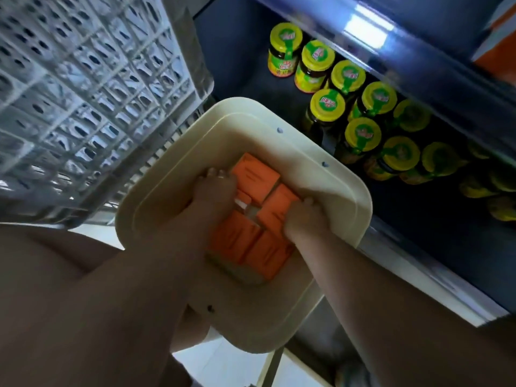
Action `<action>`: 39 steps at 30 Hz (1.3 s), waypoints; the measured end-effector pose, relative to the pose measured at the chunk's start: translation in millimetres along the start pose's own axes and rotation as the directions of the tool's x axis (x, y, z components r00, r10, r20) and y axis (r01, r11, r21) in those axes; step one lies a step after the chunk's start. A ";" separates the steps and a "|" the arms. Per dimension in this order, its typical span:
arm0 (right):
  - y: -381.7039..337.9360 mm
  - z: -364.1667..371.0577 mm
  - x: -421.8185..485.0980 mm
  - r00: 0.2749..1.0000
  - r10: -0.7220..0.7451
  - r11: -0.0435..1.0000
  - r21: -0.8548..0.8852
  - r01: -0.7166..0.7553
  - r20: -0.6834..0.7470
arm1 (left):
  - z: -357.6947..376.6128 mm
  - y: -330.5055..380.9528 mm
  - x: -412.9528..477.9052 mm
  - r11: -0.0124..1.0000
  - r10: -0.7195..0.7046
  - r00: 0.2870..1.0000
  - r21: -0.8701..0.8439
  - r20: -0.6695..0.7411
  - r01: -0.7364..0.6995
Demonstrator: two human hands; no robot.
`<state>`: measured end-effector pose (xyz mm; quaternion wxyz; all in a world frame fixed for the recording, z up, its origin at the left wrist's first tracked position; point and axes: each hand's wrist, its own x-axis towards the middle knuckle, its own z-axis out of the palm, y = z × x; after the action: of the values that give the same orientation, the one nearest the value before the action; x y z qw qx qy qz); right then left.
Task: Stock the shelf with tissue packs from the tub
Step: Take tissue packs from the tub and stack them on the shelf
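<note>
Inside the tub point(339, 177), orange tissue packs point(258, 177) are clasped, seemingly 1 under the curled left hand point(216, 188) and 1 under the curled right hand point(305, 216), so either could be dropped short of the shelf point(405, 216) beside the tub if loosely held.

The tub point(335, 177) is cream plastic, smooth, with a soft, dull sheen. The tissue packs point(255, 177) wear a smooth, matt orange wrap. The crate point(83, 93) is pale grey moulded plastic, ribbed and perforated. The jars point(326, 104) are dark glossy glass with shiny yellow-green film over the lids. The shelf point(237, 46) looks dark blue and matt, its front edge point(413, 57) glossy and reflecting light.
</note>
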<state>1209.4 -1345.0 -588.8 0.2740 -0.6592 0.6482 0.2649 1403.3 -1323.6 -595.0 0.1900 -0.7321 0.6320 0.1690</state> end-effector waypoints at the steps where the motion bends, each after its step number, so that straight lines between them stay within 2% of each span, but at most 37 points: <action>1: -0.2 2.7 5.2 1.000 0.002 1.000 0.011 -0.002 0.026 | 2.6 -0.1 -0.3 1.000 -0.001 1.000 0.012 -0.014 0.001; 3: -2.1 6.9 13.2 0.993 -0.029 0.998 0.055 0.023 0.114 | 5.2 -0.1 -0.8 1.000 0.016 0.999 0.008 -0.045 -0.016; 6: -7.0 5.4 18.9 0.965 -0.060 0.972 0.233 -0.002 0.256 | 5.5 -2.7 -2.7 0.999 0.036 0.999 -0.010 -0.001 -0.036; 9: -4.7 7.2 24.8 0.975 -0.092 0.932 0.361 0.013 0.203 | 7.7 -6.6 -1.6 0.978 0.021 0.994 -0.210 0.110 0.003; 10: -2.0 9.6 28.5 0.976 -0.102 0.924 0.383 0.020 0.195 | 6.8 -6.9 -1.6 0.943 -0.002 0.988 -0.328 0.154 0.052; 12: -4.1 -2.9 13.1 0.965 -0.142 0.915 0.401 0.044 0.219 | 3.5 -6.0 -2.8 0.796 -0.063 0.975 -0.579 0.214 0.178; 14: -4.0 -13.3 2.1 0.960 -0.157 0.898 0.437 0.042 0.231 | -0.6 -4.6 -2.1 0.680 -0.138 0.968 -0.690 0.209 0.246; 18: -2.1 -17.9 -0.8 0.978 -0.153 0.844 0.533 0.057 0.138 | -3.2 -4.6 -0.6 0.698 -0.269 0.944 -0.636 0.192 0.329; 21: -0.3 -22.3 -2.0 0.985 -0.130 0.808 0.587 0.041 0.110 | -2.5 -6.3 -1.6 0.626 -0.296 0.908 -0.658 0.296 0.418; 25: 4.4 -31.7 -7.3 0.990 -0.142 0.717 0.691 0.095 0.012 | -17.7 -7.1 -5.6 0.621 -0.214 0.900 -0.658 0.380 0.425; 29: 2.1 -40.1 -17.4 0.987 -0.161 0.625 0.773 0.110 -0.010 | -28.6 -12.8 -16.7 0.594 -0.104 0.876 -0.676 0.472 0.435; 33: 5.2 -54.5 -35.3 0.991 -0.122 0.541 0.841 0.018 0.057 | -46.6 -14.4 -32.6 0.557 -0.083 0.902 -0.731 0.424 0.394; 37: 15.0 -81.3 -59.6 0.981 -0.166 0.521 0.853 0.001 0.100 | -75.6 -14.0 -55.3 0.454 -0.086 0.931 -0.818 0.354 0.353; 39: 19.1 -92.9 -74.2 0.978 -0.177 0.426 0.904 -0.029 0.115 | -86.5 -14.2 -66.4 0.312 -0.089 0.941 -0.888 0.327 0.338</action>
<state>1188.3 -1358.0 -471.0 0.6560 -0.4097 0.6297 -0.0724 1408.5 -1307.1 -486.4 -0.1744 -0.7616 0.2926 0.5513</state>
